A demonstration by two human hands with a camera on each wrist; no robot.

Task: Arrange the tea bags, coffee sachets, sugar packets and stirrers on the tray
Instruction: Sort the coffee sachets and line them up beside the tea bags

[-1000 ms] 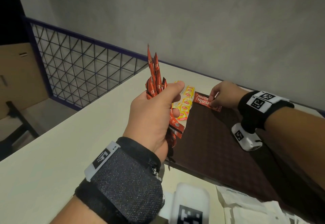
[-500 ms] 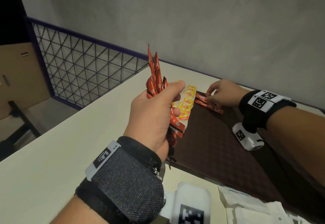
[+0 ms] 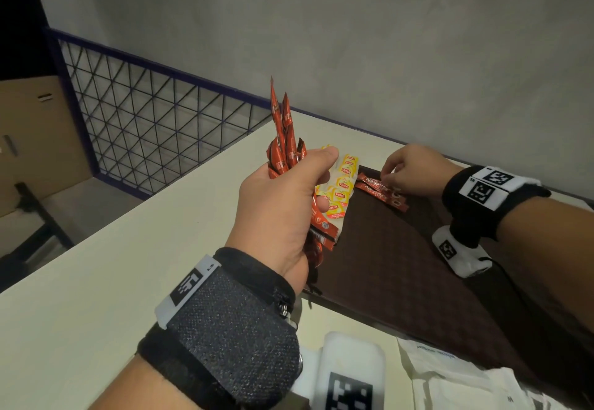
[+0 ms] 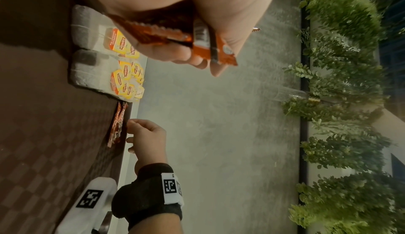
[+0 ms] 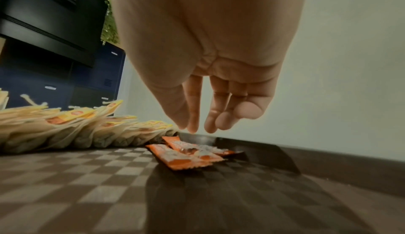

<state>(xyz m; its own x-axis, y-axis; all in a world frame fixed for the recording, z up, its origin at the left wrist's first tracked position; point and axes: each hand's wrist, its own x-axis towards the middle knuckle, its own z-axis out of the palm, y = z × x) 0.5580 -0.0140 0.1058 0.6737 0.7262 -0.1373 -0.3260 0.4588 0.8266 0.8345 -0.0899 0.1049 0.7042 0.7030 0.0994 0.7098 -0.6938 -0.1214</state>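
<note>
1. The left hand (image 3: 283, 207) is holding a bunch of coffee sachets (image 3: 283, 139) up in the air, its grip curled tight around them.
2. The right hand (image 3: 414, 168) is hanging just over two coffee sachets on the tray (image 5: 188, 152). Its fingers (image 5: 192, 113) are loose and apart, holding nothing.
3. The tea bags (image 3: 340, 187) are lying in a row along the tray's (image 3: 401, 268) far left side, so that part looks done.
4. Only two sachets are lying flat so far. Most are waiting in the left hand.
5. I am seeing no sugar packets or stirrers on the tray. Some white paper (image 3: 456, 377) is sitting on the bench (image 3: 96, 281) nearby.
</note>
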